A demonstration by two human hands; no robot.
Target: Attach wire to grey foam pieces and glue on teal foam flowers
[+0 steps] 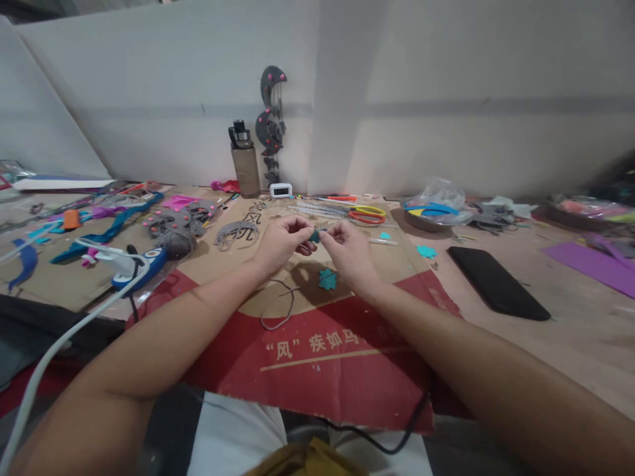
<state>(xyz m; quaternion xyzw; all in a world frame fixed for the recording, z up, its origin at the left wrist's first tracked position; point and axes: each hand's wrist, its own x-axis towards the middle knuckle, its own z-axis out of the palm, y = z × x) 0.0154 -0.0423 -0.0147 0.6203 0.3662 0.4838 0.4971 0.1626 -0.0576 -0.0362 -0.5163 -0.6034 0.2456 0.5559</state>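
A small teal felt piece (315, 236) is pinched between my left hand (285, 241) and my right hand (348, 254), just above the cardboard sheet (337, 390). The fingers of both hands are closed on it, and much of the piece is hidden by them. Below them lies a teal flower-shaped felt piece (327, 279), flat on the cardboard. A thin grey cord (278, 326) curls on the sheet to its left. Whether a needle is between my fingers I cannot make out.
Yellow-handled scissors (370, 214) lie beyond my hands. A black phone (496, 283) is at the right, a power strip (143, 268) with a white cable at the left. A bottle (245, 162) and a grey felt hanging (272, 125) are by the wall.
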